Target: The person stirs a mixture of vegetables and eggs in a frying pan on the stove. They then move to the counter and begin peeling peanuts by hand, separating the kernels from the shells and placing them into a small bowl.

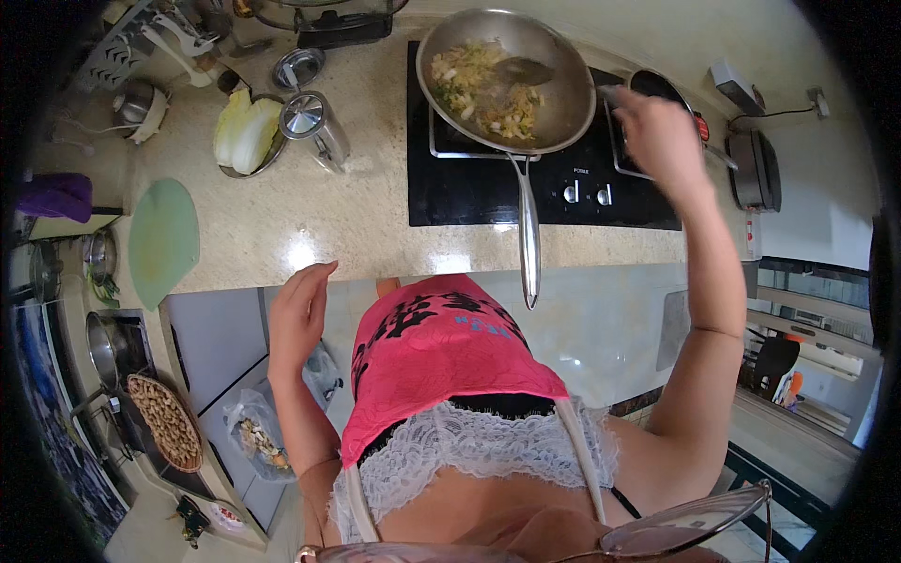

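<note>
A stainless-steel frying pan (563,119) stands on the black gas hob (457,197), its long handle reaching over the counter's front edge. Chopped cabbage, pale with some green, lies in it. The dark, blurred head of a cooking spatula (524,70) rests among the food. My right hand (658,134), blurred, is at the pan's right side, closed round what looks like the spatula's grey handle; the shaft between is hard to see. At the counter's front edge, left of the pan, my left hand (303,302) is loosely curled with nothing in it.
Left on the counter (352,218) are a metal canister (317,130), napa cabbage (246,134) on a plate and a green cutting board (163,236). A second pan (658,84) stands behind my right hand. A basket of peanuts (165,422) and a plastic bag of scraps (260,436) are lower left.
</note>
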Motion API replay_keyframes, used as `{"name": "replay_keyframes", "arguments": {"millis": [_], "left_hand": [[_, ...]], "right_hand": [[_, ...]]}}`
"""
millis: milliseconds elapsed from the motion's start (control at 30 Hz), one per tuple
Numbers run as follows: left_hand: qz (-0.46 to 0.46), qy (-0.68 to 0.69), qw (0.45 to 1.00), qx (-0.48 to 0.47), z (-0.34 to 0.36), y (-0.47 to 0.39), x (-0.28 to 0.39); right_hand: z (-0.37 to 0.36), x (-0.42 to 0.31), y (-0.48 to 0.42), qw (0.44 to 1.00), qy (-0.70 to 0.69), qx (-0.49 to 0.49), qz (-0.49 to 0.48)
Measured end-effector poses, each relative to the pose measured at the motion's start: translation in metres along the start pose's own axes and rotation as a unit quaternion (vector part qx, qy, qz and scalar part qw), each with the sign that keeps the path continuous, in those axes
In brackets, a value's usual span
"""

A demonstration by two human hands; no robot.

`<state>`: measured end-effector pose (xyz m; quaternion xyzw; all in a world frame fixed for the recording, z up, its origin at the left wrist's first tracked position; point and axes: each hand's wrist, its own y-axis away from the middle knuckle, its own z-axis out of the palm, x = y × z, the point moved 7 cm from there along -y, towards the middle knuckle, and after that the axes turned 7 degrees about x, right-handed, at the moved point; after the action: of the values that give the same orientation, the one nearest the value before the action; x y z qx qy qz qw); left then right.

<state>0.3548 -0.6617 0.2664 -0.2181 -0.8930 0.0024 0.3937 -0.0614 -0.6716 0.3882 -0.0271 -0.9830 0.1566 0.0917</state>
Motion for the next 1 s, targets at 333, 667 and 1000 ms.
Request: {"name": "replay_keyframes", "arguments": {"millis": [333, 667, 1000], "left_hand": [[-0.054, -0.011, 0.998, 0.019, -0.015, 0.027, -0.015], [-0.062, -0.010, 0.998, 0.014, -0.006, 0.030, -0.023], [0.016, 0.009, 0.999, -0.032, 0.010, -0.001, 0.005]], "right_hand": [[0.061, 0.049, -0.073, 0.965, -0.259, -0.031, 0.026], [-0.028, -0.032, 0.033, 0.989, 0.072, -0.072, -0.110], [0.050, 0.010, 0.052, 0.991, -0.130, 0.018, 0.027]]}}
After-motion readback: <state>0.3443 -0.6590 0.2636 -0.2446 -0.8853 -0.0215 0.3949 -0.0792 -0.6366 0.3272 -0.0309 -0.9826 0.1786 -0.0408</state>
